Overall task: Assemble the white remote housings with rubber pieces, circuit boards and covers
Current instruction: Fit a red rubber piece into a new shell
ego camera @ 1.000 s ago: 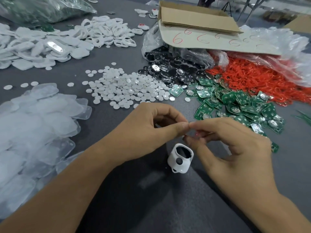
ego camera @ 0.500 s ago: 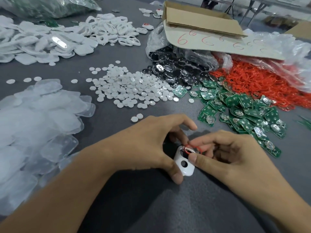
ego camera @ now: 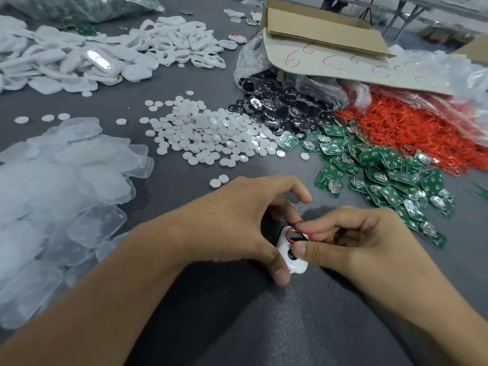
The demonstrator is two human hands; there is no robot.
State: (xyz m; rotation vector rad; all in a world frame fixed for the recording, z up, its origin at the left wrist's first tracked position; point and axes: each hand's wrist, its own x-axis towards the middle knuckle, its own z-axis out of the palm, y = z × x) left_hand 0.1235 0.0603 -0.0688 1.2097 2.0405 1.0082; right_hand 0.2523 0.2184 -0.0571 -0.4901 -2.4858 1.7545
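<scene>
I am bracing the white housing (ego camera: 297, 266) on the table (ego camera: 237, 326) between my two hands. My left hand (ego camera: 237, 223) is curling round it, with the thumb pressing against the near left edge and the fingers hooking over the far side, so it is not sliding under the push from the other side. My right hand (ego camera: 369, 247) is pinching a red rubber ring (ego camera: 287, 231) between thumb and forefinger and working it into the large opening at the housing's far end. That thumb is also bearing down on the white face, just beside the small round hole. My fingers are hiding part of the ring, so I am only guessing that it is partly seated. The green circuit boards (ego camera: 390, 175) are lying just beyond my right hand, in easy reach for what I judge is the next part. The loose red rings (ego camera: 412, 128) are piled behind them.
</scene>
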